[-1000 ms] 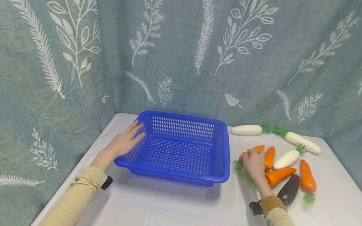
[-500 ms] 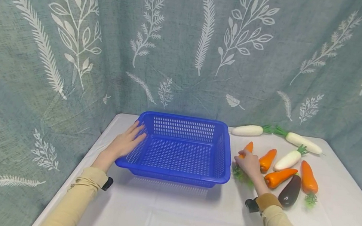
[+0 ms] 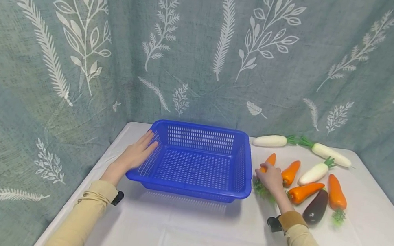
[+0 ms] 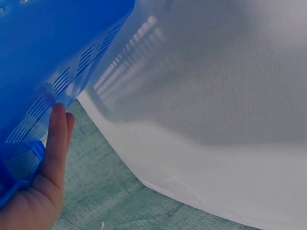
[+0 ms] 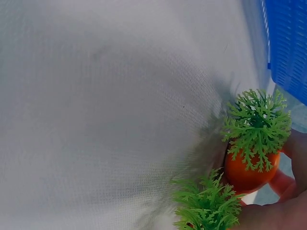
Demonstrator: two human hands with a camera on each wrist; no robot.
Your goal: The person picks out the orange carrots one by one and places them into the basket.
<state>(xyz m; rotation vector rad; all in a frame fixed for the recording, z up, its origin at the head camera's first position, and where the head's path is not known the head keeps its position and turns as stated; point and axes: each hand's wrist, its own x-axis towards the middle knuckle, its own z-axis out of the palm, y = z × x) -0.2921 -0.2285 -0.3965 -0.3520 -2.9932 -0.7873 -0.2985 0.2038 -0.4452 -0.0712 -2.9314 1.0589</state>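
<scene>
The right hand (image 3: 272, 178) grips a carrot (image 5: 247, 176), now swung towards 12 o'clock, apparently freeing it from the pepper (image 3: 290, 173), while the straight-fingered left hand (image 3: 134, 156) touches the basket's (image 3: 192, 187) 9 o'clock side.

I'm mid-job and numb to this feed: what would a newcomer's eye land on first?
Probably the blue perforated basket on the white table, with the left hand at its left side. Next, the orange carrot pinched by the right hand, just right of the basket. Farther right, the dark eggplant stands out beside a green-tufted carrot.
</scene>
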